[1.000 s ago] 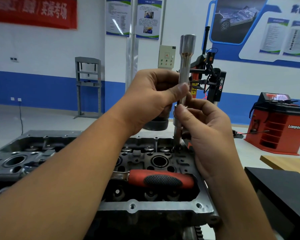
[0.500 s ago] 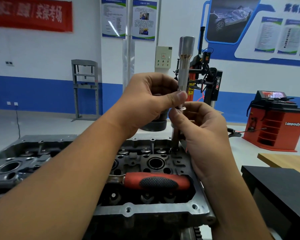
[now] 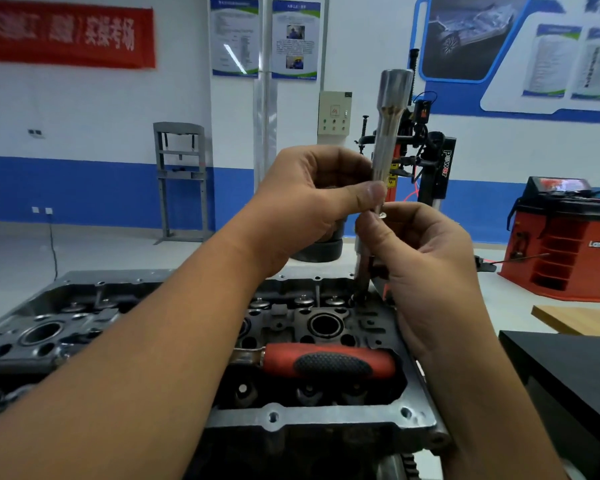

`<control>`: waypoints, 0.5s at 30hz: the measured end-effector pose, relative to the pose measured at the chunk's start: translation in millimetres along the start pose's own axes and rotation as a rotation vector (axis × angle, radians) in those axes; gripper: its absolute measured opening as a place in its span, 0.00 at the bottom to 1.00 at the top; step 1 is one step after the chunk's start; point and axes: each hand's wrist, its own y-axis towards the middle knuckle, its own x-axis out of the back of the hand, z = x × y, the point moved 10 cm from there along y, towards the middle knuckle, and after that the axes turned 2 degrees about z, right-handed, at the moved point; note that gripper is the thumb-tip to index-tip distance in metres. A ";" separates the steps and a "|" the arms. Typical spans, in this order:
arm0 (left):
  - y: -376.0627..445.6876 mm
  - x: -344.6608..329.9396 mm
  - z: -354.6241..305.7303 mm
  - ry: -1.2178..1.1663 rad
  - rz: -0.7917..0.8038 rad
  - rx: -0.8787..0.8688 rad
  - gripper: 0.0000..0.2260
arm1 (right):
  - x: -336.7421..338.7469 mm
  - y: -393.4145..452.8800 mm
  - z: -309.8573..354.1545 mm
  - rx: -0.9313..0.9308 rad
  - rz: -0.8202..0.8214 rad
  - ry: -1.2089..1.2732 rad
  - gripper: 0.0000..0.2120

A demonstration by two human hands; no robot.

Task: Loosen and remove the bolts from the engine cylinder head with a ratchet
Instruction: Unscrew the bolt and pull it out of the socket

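- The cylinder head (image 3: 326,419) lies flat across the lower part of the view, its grey flange toward the person and its dark valve gear exposed.
- A black block (image 3: 575,379) stands just beside the head on the right, with a wooden tabletop (image 3: 579,318) behind it. A red machine (image 3: 565,251) sits on the floor well apart, against the blue-and-white wall.
- The ratchet (image 3: 329,363) lies loose on the head — red handle with a black grip insert, pointing right. Neither hand touches it.
- The left hand (image 3: 305,206) is raised above the head. Its thumb and curled fingers pinch the extension bar (image 3: 387,140), a long bright steel shaft held nearly upright, its wider end at the top.
- The right hand (image 3: 426,265) is just beside and below the left hand. Its fingers curl round the lower socket (image 3: 361,247) on the same line as the bar.
- The bolt (image 3: 362,282) stands in the far right corner of the head, under the socket — a dark shank partly raised out of its hole.
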 end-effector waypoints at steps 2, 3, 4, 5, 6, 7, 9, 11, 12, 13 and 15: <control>-0.2 -4.6 0.8 -0.044 0.034 0.014 0.08 | -6.4 0.5 1.0 0.011 0.050 -0.020 0.04; -0.2 -5.9 0.6 -0.056 0.044 0.009 0.08 | -8.5 0.5 0.1 0.016 0.072 -0.031 0.06; -0.2 -6.2 0.0 -0.059 0.048 -0.002 0.08 | -9.7 0.3 -1.0 0.008 0.082 -0.033 0.09; -0.3 -5.8 -1.4 -0.053 0.046 -0.018 0.08 | -9.8 0.4 -2.4 -0.005 0.086 -0.013 0.10; -0.7 -4.9 -3.2 -0.043 0.037 -0.038 0.08 | -8.7 0.3 -2.6 -0.019 0.075 0.010 0.08; -1.3 -3.3 -5.1 -0.034 0.020 -0.057 0.08 | -7.2 0.0 -2.3 -0.021 0.067 0.026 0.05; -1.6 2.8 -7.4 -0.018 -0.032 -0.084 0.09 | -2.8 -0.6 -1.1 -0.004 0.034 0.002 0.07; -1.3 7.6 -7.4 -0.021 -0.071 -0.083 0.10 | 0.7 -0.5 -1.2 0.011 0.011 -0.023 0.07; -1.1 7.1 -6.9 -0.031 -0.065 -0.071 0.09 | -0.6 -1.0 -0.3 0.012 0.014 -0.022 0.06; -0.9 4.7 -5.5 -0.040 -0.042 -0.051 0.08 | -2.5 -1.0 -0.8 0.012 0.027 -0.023 0.05; -0.2 -1.5 -1.3 -0.049 0.013 -0.005 0.06 | -6.4 -0.3 -2.7 0.000 0.055 -0.013 0.04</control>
